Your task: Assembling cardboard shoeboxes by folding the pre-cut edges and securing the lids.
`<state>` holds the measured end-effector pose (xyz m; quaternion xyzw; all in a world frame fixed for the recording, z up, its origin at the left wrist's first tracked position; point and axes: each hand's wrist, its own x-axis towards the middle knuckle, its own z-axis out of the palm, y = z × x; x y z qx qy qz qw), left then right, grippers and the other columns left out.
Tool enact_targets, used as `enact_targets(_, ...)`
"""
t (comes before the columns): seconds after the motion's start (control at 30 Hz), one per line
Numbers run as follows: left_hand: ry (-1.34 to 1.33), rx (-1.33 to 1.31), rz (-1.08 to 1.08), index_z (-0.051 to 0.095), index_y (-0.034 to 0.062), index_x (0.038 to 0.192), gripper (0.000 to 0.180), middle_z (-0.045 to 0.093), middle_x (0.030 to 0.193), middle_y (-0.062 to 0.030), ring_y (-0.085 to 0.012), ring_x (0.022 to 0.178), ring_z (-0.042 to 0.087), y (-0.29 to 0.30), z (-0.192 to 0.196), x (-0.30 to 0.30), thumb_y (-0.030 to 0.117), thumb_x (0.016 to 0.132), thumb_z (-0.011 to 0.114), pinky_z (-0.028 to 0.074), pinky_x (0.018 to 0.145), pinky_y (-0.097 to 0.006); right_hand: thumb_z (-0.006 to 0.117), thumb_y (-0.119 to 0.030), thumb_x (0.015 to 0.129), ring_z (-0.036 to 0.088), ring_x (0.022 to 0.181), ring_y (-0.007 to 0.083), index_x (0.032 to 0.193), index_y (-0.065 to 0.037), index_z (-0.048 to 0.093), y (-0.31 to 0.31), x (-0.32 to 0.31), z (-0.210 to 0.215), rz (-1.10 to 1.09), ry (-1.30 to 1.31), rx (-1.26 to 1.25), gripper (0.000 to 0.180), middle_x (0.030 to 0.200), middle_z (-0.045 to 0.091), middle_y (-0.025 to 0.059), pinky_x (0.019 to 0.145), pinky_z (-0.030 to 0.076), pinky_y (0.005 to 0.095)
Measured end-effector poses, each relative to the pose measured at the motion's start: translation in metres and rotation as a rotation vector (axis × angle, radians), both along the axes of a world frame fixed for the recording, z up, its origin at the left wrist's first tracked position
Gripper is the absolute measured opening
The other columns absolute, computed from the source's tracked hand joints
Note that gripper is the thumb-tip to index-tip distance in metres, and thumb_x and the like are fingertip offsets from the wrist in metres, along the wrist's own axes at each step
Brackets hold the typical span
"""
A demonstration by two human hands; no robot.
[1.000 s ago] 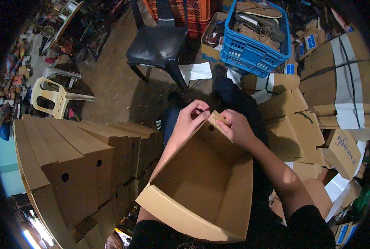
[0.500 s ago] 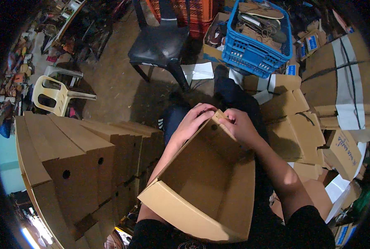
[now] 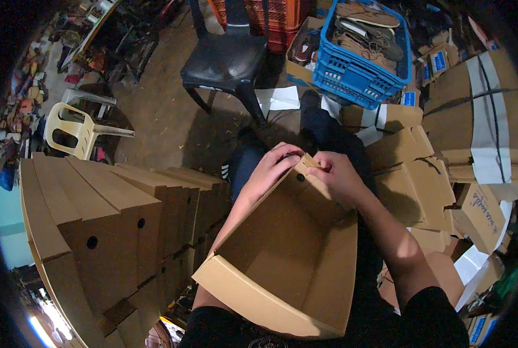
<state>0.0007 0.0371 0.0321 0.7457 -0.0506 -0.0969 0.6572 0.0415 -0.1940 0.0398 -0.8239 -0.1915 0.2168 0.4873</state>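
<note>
Both hands, left hand (image 3: 272, 168) and right hand (image 3: 335, 174), pinch the cardboard box (image 3: 288, 261) (far flap).

Dim room, light from above on the cardboard box (image 3: 282, 261), dark shadows on the floor (image 3: 166, 122), bent blurry edges, black corners.

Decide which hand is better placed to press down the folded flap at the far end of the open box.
Probably the right hand: its fingers already pinch the flap. The left hand grips the box corner beside it.

Brown cardboard box (image 3: 288, 261), blue crate (image 3: 357, 75), black chair (image 3: 227, 58).
</note>
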Motion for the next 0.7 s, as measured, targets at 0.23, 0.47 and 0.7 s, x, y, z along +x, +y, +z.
enact_targets(0.23, 0.082, -0.211, 0.103, 0.070, -0.0001, 0.115, 0.031, 0.064, 0.114, -0.0116, -0.0231, 0.110, 0.062, -0.020, 0.008, -0.001, 0.025, 0.102, 0.056, 0.044, 0.101, -0.033, 0.083, -0.031, 0.087, 0.047, 0.062, 0.0100, 0.089, -0.005, 0.070, -0.010, 0.009, -0.012, 0.039, 0.054, -0.025, 0.028, 0.066, 0.051, -0.0014, 0.058, 0.040, 0.0325)
enact_targets(0.47, -0.031, -0.028, -0.179, 0.070, -0.0010, 0.112, 0.036, 0.069, 0.118, -0.0116, -0.0226, 0.111, 0.064, 0.002, 0.001, 0.010, 0.018, 0.099, 0.043, 0.046, 0.100, -0.031, 0.083, -0.028, 0.092, 0.050, 0.069, 0.0050, 0.098, -0.003, 0.073, -0.019, 0.000, 0.005, 0.025, 0.195, -0.086, 0.027, 0.071, 0.058, -0.0029, 0.062, 0.042, 0.0282)
enact_targets(0.7, -0.323, 0.043, -0.199, 0.068, -0.0016, 0.110, 0.033, 0.068, 0.120, -0.0148, -0.0291, 0.112, 0.064, -0.002, 0.001, 0.012, 0.016, 0.097, 0.044, 0.048, 0.098, -0.036, 0.080, -0.023, 0.095, 0.066, 0.086, 0.0080, 0.122, -0.001, 0.073, -0.096, -0.006, 0.038, 0.271, 0.272, -0.143, 0.036, 0.097, 0.077, 0.0061, 0.078, 0.055, 0.0298)
